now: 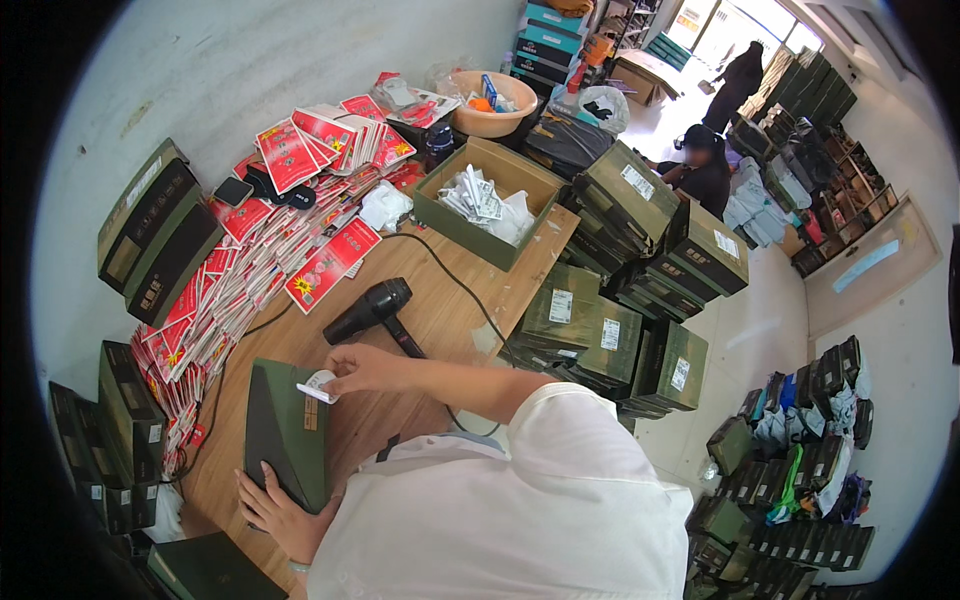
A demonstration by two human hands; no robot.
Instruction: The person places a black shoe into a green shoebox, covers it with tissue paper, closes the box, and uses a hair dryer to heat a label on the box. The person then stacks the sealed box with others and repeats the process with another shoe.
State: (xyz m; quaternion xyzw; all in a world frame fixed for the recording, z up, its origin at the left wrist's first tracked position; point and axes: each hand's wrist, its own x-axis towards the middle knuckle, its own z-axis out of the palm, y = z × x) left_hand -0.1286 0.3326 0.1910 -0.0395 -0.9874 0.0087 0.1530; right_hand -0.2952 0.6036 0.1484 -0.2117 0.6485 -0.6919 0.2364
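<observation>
1. Head view, the work in hand: a dark green box (288, 432) is seen lying flat on the wooden table (440, 300), just in front of the person's white-clad body. It serves as the landmark for everything below.
2. The left hand (275, 510) is laid against the near end of the green box, fingers spread narrowly over its lower edge, so that the box is steadied.
3. The right hand (362, 368) is held at the far right corner of the box, its fingertips pinched shut on a small white label (318, 386) that touches the box top.
4. Handling, as a judgement: the box appears to be stiff card, light and smooth, best taken by its long edges or its ends. The label looks thin, floppy and probably sticky, so it is best held by one corner only.
5. Just beyond the box a black hair dryer (370, 310) is seen lying on the table, its cord (455, 280) trailing away to the right.
6. To the left of the box and beyond it, red packets (290, 155) are heaped in long stacks.
7. Well beyond the box an open green carton (490, 200) of white sachets is set.
8. To the right of the box, off the table, green cartons (610, 340) are piled on the floor.
</observation>
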